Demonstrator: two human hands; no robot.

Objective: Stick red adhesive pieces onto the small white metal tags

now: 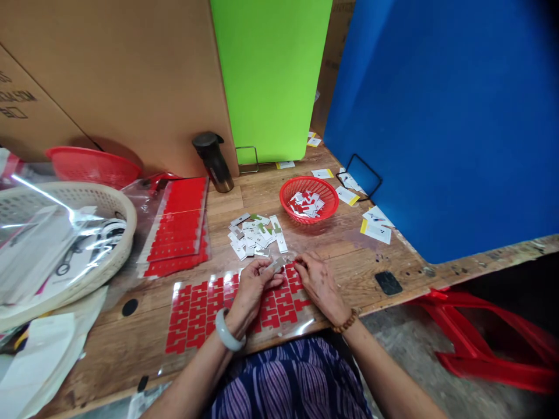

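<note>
My left hand (pixel 254 289), with a pale bangle at the wrist, pinches a small grey-white piece (pixel 278 265) over a clear sheet of red stickers (pixel 197 308). Close by on the right, my right hand (pixel 320 284) has its fingertips together at the sheet's upper right part; whatever they hold is too small to make out. Just beyond the hands lies a loose pile of small white and grey pieces (pixel 255 234), some with green. A red basket (pixel 329 201) behind it holds white pieces with red marks.
Stacked red sheets (pixel 181 218), a dark bottle (pixel 213 163) and a white basket (pixel 126 244) stand left. Green (pixel 271 75) and blue (pixel 445 128) panels rise behind. Printed cards (pixel 378 231) lie right, above a black pad (pixel 388 283). A red stool (pixel 480 337) is below.
</note>
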